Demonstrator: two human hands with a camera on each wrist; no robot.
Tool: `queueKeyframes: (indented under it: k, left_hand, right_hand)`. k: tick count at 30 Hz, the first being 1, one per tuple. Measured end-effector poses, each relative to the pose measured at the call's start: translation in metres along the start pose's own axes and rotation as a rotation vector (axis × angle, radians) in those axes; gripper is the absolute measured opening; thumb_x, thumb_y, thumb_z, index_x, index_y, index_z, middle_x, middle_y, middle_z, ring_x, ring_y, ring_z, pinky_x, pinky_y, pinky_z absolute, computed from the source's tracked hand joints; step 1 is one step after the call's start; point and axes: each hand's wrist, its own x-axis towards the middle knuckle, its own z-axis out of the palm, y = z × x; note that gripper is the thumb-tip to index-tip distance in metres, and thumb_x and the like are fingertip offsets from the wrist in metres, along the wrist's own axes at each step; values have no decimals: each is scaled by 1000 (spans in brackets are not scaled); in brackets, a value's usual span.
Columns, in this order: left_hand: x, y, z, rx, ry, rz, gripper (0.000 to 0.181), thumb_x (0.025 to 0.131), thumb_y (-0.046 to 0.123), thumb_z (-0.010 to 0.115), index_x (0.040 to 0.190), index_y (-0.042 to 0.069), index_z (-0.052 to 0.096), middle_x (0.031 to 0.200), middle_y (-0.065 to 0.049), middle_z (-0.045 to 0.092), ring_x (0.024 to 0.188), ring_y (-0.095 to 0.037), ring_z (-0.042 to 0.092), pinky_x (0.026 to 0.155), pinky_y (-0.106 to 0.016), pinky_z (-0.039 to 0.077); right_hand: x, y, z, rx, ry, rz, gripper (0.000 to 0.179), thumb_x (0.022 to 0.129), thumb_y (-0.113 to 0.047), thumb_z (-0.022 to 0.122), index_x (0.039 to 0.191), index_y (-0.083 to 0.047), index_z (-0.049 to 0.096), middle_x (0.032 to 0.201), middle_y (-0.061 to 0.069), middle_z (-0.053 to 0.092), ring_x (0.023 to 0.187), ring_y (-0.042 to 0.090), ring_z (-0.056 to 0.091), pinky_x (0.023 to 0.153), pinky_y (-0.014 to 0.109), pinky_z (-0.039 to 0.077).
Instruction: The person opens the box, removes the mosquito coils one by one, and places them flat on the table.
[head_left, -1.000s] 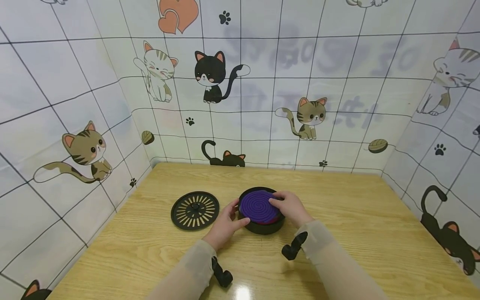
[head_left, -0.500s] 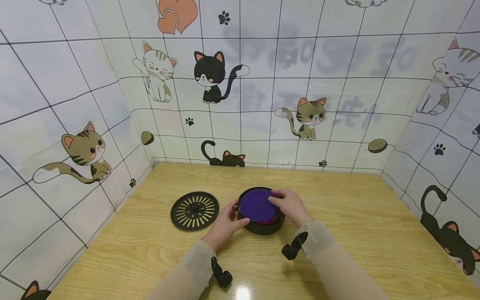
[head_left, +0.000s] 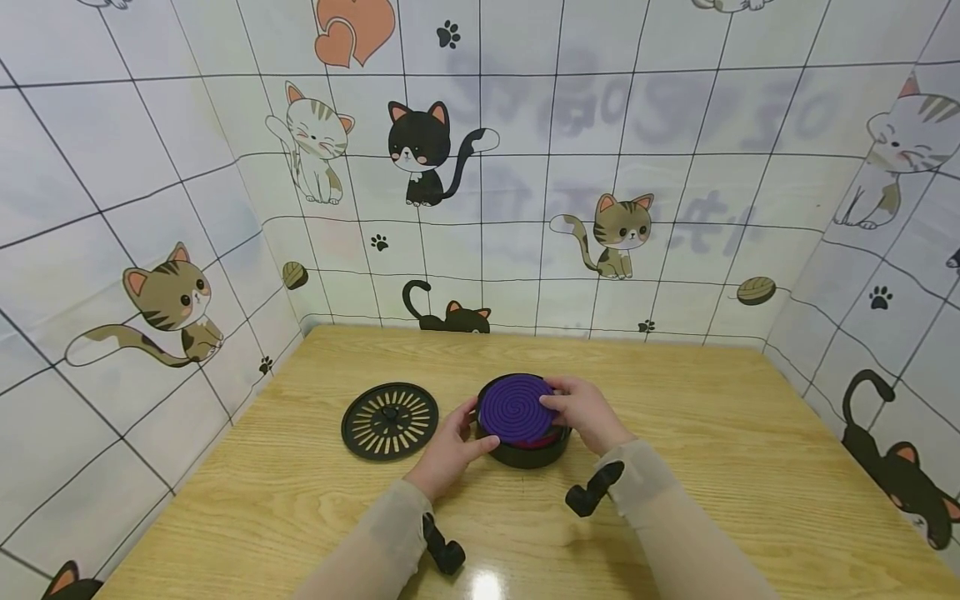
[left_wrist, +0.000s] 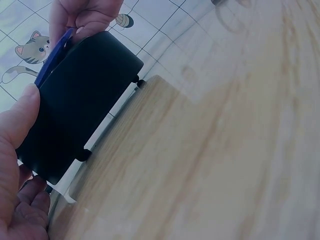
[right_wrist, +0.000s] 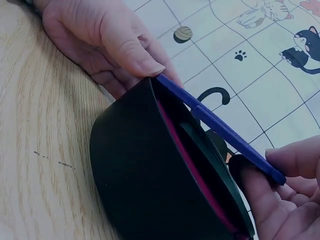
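Note:
A purple spiral mosquito coil (head_left: 516, 408) lies tilted over the top of a round black mosquito coil holder (head_left: 525, 457). My right hand (head_left: 590, 415) pinches the coil's right edge between thumb and fingers, and in the right wrist view that edge stands lifted off the rim. My left hand (head_left: 447, 452) grips the holder's left side, its thumb on the near rim beside the purple coil. Inside the holder, the right wrist view shows a dark green layer (right_wrist: 212, 167) and a strip of pink (right_wrist: 187, 157) under the purple coil. Small feet (left_wrist: 83, 155) stick out from the holder's base.
A black slotted lid (head_left: 389, 414) with a centre knob lies flat on the wooden table (head_left: 675, 400), left of the holder. Tiled cat-print sheeting (head_left: 525, 192) rises behind the table and along both sides. A small black device (head_left: 592, 490) is strapped on each wrist.
My right hand has shifted slightly to the right, and the purple coil's right edge has come up a little. The left hand, holder and lid stay where they were.

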Motion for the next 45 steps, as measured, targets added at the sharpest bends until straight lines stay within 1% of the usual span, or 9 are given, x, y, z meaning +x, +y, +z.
queueKeyframes:
  k: [4, 8, 14, 20, 24, 33, 38, 45]
  left_hand:
    - [0, 0, 0, -7, 0, -1, 90, 83, 40, 75, 152, 12, 25, 150, -14, 35, 139, -31, 32, 114, -47, 27]
    - [0, 1, 0, -13, 2, -3, 90, 82, 40, 76, 152, 13, 26, 150, -12, 36, 139, -29, 33, 114, -45, 26]
    - [-1, 2, 0, -14, 3, -1, 89, 82, 40, 76, 152, 12, 27, 149, -12, 37, 138, -29, 33, 114, -46, 26]
    - [-1, 4, 0, -23, 4, -8, 89, 82, 40, 76, 152, 13, 27, 149, -13, 37, 139, -30, 33, 114, -47, 26]
    - [-1, 4, 0, -29, 3, -12, 89, 82, 39, 76, 152, 12, 27, 150, -13, 37, 139, -30, 32, 114, -46, 26]
    - [0, 3, 0, -21, 6, -20, 89, 82, 40, 76, 152, 13, 28, 150, -12, 37, 139, -29, 33, 114, -47, 26]
    - [0, 2, 0, -11, 6, -24, 89, 82, 38, 77, 152, 13, 28, 150, -11, 36, 139, -28, 32, 115, -45, 26]
    - [1, 0, 0, -27, 4, 3, 89, 82, 35, 77, 152, 10, 27, 150, -14, 36, 139, -31, 32, 114, -47, 26]
  right_hand:
    - [2, 2, 0, 11, -10, 10, 51, 93, -3, 59, 140, 8, 42, 101, 11, 57, 76, 12, 58, 67, 27, 54]
    - [4, 2, 0, 8, -12, 15, 50, 94, -5, 59, 140, 5, 44, 98, 9, 55, 76, 14, 58, 67, 28, 54]
    - [4, 1, 1, 18, 2, 29, 47, 93, -6, 59, 137, 3, 46, 101, 10, 52, 80, 15, 57, 69, 29, 55]
    - [3, 1, 3, 102, -20, 57, 50, 91, 0, 59, 138, 4, 42, 102, 15, 55, 70, 16, 62, 61, 29, 56]
    - [3, 0, 3, 135, -34, 73, 54, 91, 1, 59, 140, 2, 39, 104, 18, 57, 67, 17, 64, 57, 29, 57]
    - [4, 5, 4, 152, -48, 65, 59, 91, 1, 61, 144, 1, 35, 114, 23, 56, 70, 19, 65, 60, 31, 57]
    - [3, 7, 2, 180, -36, 66, 58, 90, 1, 61, 143, 1, 36, 109, 19, 58, 70, 18, 65, 59, 29, 57]
    - [2, 8, -4, 268, -10, 64, 58, 89, 2, 61, 142, 0, 36, 101, 10, 62, 68, 13, 63, 57, 25, 55]
